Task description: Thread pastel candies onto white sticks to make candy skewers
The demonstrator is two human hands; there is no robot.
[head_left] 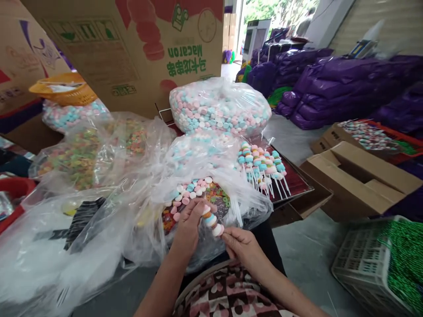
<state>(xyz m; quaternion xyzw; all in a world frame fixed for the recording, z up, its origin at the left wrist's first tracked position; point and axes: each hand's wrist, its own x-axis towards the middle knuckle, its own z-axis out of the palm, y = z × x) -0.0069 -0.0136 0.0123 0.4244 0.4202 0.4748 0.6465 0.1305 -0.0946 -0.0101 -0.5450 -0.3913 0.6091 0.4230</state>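
A candy skewer (210,219) of pink, white and blue marshmallow pieces, with orange pieces between them, is held between my hands. My left hand (191,218) is closed, its fingers pinching the upper end. At the lower end, the thumb and fingers of my right hand (243,246) are pinched; the stick itself is mostly hidden there. Just beyond my left hand, loose pink, white and blue marshmallows (192,188) lie in an opened clear bag. Small ring-shaped gummies (222,193) in orange, green and red lie beside them.
Finished-looking skewers (262,165) on white sticks lie on a dark red tabletop (299,187) to the right. A large bag of marshmallows (220,108) stands behind, and bagged gummies (79,154) sit left. Open cardboard boxes (360,176) and a grey crate (360,259) are at right.
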